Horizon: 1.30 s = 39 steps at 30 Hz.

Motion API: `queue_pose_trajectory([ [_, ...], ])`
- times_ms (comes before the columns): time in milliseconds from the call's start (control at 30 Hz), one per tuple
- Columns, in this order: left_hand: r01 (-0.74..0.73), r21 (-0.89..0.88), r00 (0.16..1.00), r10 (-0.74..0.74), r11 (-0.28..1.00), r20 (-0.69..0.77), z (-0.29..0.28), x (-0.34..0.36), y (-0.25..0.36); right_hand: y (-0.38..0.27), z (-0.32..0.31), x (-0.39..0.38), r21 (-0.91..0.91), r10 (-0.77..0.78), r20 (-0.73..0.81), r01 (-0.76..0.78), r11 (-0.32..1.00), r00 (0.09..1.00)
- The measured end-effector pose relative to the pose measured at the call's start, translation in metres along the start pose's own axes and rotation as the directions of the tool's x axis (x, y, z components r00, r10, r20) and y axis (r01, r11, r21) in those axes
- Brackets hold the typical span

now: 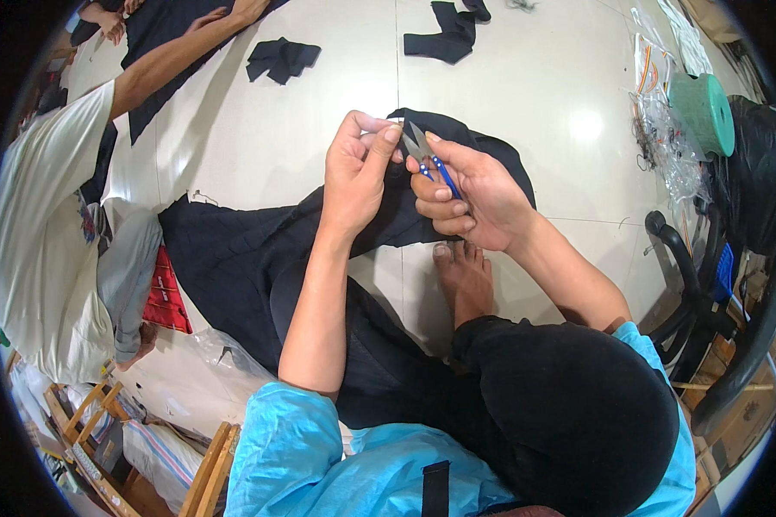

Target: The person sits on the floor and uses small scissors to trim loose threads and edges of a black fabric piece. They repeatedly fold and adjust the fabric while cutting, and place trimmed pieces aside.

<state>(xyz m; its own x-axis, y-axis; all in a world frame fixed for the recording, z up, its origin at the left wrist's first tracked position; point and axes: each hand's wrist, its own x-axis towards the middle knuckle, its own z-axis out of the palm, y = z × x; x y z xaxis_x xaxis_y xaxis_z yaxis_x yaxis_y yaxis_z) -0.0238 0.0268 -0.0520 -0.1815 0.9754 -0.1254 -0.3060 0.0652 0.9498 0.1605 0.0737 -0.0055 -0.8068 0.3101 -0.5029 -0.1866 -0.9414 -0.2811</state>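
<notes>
My right hand is closed on small thread snips with blue handles and pointed steel blades, held beside the fingertips of my left hand. Those left fingers are pinched on something small, perhaps pale, that I cannot make out. Behind and below both hands, a large black cloth spreads over the tiled floor and up toward my lap. My bare foot rests on the tiles below my right hand.
At the left, a co-worker reaches over more black cloth. Black strips lie farther off. At the right are a green spool, clear plastic and a chair's black base. Wooden frames stand lower left.
</notes>
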Motion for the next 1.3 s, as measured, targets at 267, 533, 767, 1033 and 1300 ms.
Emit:
queue_pose_trajectory([
  [267,-0.032,0.058,0.999,0.031,0.998,0.029,-0.0015,-0.0001,-0.0023,-0.0014,-0.0002,0.0006,-0.009,-0.019,-0.019,0.019,1.000,1.000],
  [533,-0.043,0.102,0.998,0.038,0.994,0.044,-0.0037,-0.0013,-0.0037,-0.0001,-0.0011,0.0019,0.006,-0.023,-0.014,0.023,1.000,1.000],
  [767,-0.065,0.211,0.997,0.058,0.975,0.042,-0.0007,-0.0027,-0.0039,-0.0021,-0.0040,0.0020,-0.020,-0.008,-0.058,0.007,1.000,0.998],
  [1033,-0.072,0.236,0.997,0.066,0.969,0.034,-0.0016,-0.0017,-0.0028,-0.0027,-0.0025,0.0008,-0.111,-0.022,-0.113,0.010,0.994,0.993],
  [1300,-0.055,0.258,0.998,0.043,0.965,0.051,-0.0020,-0.0031,-0.0009,-0.0036,-0.0028,0.0013,-0.113,-0.008,-0.148,-0.009,0.994,0.989],
])
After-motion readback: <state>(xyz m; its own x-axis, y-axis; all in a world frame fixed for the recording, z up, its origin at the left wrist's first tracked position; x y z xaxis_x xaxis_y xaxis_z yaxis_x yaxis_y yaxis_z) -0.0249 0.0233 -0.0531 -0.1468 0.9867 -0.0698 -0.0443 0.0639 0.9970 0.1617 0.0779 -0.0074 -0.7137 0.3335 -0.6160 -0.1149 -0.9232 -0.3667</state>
